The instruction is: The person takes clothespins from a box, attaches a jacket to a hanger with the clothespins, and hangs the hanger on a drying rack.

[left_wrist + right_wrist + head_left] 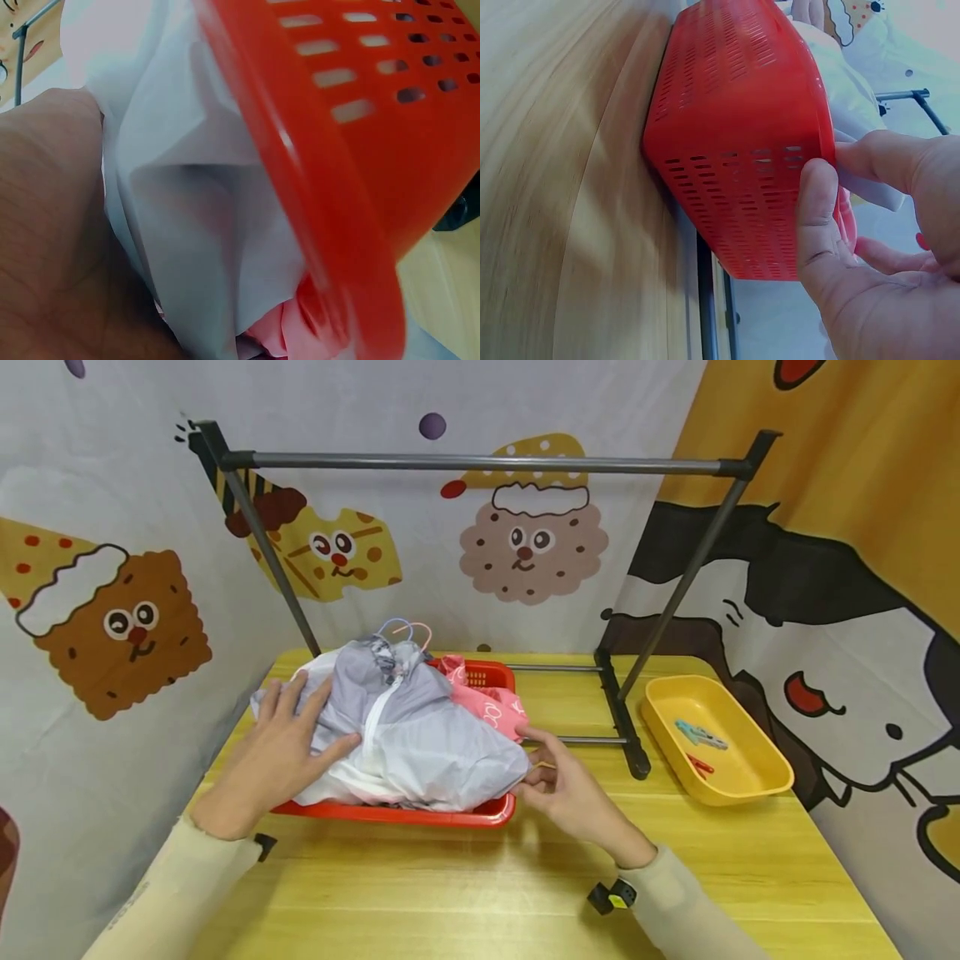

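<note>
Red perforated plastic basket (742, 139), toward the back-left corner of the yellow wood-grain worktop (450, 893). Carries a crumpled grey-and-white cloth garment (450, 743) under the spread-fingered left hand (281, 747). Lies just left of the right hand (566, 785), pinched by it at the rim near the front-right corner.

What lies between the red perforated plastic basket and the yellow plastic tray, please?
The black foot and two thin bars of the grey metal rack lie between them in the head view, plus the right hand, touching the basket.
</note>
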`<action>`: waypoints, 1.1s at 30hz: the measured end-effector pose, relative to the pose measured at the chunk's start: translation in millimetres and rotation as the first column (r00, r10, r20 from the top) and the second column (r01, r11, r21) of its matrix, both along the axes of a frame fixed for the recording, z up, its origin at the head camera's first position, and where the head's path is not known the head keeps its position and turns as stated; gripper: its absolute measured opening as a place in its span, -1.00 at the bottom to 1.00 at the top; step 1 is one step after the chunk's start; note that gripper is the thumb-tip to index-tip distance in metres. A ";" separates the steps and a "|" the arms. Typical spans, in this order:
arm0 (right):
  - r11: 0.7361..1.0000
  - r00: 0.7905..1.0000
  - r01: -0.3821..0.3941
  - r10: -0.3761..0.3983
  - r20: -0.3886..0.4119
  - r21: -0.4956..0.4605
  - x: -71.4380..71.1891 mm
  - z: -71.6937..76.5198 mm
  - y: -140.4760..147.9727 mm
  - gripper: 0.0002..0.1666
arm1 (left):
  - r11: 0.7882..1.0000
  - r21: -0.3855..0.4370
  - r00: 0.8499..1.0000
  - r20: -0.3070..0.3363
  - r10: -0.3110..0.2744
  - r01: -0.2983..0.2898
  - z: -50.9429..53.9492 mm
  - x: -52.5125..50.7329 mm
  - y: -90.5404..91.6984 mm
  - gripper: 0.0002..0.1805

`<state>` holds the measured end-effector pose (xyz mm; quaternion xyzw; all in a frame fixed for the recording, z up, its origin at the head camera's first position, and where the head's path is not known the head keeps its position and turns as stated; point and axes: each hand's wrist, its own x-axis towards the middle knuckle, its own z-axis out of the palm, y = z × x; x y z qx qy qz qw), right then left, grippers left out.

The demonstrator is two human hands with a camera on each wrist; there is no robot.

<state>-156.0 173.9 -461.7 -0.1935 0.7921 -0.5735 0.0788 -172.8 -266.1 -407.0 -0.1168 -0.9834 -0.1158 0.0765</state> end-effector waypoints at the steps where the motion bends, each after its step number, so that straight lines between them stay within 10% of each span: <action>1: 1.000 1.000 0.006 -0.006 0.006 0.000 0.2 -0.7 1.9 0.04 | 1.000 0.004 1.000 0.002 -0.002 0.002 0.1 -0.1 1.6 0.14; 22: 0.998 0.998 0.065 -0.065 -0.008 0.017 -0.8 -1.2 44.8 0.02 | 0.997 0.014 0.996 0.031 -0.081 0.081 12.2 -3.7 31.5 0.09; 33: 0.960 0.969 0.116 -0.053 -0.241 0.255 4.8 10.3 51.9 -0.06 | 0.993 -0.062 0.986 -0.121 -0.111 0.104 35.5 -16.2 20.8 -0.26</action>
